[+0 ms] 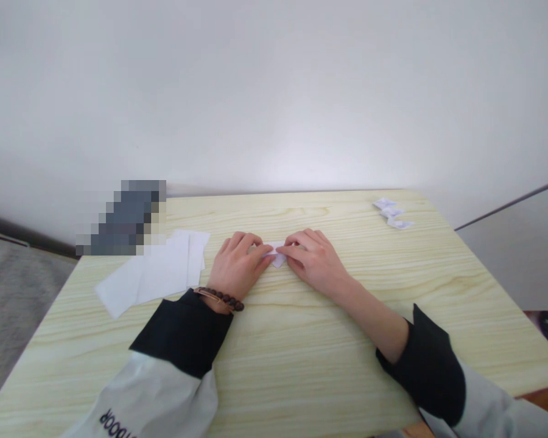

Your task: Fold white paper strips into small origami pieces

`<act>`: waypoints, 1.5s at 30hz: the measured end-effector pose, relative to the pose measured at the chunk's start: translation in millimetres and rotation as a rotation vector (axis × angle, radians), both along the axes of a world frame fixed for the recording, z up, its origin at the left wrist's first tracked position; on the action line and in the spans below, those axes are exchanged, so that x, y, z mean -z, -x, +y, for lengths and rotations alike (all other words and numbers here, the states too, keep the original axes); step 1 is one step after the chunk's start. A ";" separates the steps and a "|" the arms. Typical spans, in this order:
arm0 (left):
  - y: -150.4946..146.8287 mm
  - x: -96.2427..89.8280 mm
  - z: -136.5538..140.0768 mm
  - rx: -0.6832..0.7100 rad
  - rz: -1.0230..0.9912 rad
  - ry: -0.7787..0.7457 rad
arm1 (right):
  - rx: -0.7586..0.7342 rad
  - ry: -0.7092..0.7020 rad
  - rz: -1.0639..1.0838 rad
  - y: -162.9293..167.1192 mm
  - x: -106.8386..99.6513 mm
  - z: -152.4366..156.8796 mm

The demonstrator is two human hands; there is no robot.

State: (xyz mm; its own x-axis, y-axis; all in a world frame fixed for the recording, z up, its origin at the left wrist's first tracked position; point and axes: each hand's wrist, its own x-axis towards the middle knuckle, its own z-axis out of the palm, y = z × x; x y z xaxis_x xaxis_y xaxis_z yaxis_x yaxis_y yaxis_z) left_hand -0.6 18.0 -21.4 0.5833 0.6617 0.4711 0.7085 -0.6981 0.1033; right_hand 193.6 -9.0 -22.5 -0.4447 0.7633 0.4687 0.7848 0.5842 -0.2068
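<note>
My left hand (235, 261) pinches left end of small folded paper (278, 261), fingers narrow on it. My right hand (317, 261) grips right end same way, thumb against forefinger. Paper sits between both hands, around middle of table (283, 359). I see white sheets (164, 272) beside left hand; three folded pieces (392, 213) lie far right, well apart.

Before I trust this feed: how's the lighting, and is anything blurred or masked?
Head view: soft light, a bright patch on the wall, no harsh glare on the tabletop; head view: coarse pixel blocks mask a dark object at left; head view: the white paper between left hand and right hand looks soft, its creases hard to read.
</note>
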 end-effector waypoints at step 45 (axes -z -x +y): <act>5.4 -2.3 -1.1 -0.099 -0.041 0.231 | 0.118 0.200 0.246 -3.5 8.1 4.7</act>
State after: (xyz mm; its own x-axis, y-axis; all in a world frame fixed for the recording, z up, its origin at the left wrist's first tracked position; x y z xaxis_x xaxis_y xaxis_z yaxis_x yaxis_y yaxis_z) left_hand -5.9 16.9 -19.1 0.4938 0.8077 0.3222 0.7644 -0.5798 0.2819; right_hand 197.1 -4.3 -30.7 -0.2404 0.8901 0.3871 0.7568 0.4216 -0.4994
